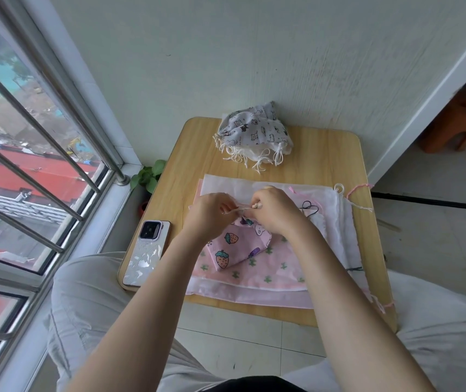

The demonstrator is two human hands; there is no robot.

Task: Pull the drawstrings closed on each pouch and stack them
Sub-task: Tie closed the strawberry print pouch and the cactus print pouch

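Observation:
A small pink pouch with strawberry prints (233, 247) lies on a pile of flat pink and white pouches (279, 267) in the middle of the small wooden table (322, 154). My left hand (210, 215) and my right hand (272, 209) meet over the pouch's gathered mouth, each pinching a pale drawstring (236, 211) that runs between them. At the table's far edge sits a stack of cinched pouches, a grey one with cat prints (254, 131) on top and white cords hanging in front.
A phone (147, 251) lies face down at the table's left edge. A potted plant (148, 176) stands by the window on the left. Loose pink and white cords (353, 193) trail at the pile's right side. My knees flank the table's near edge.

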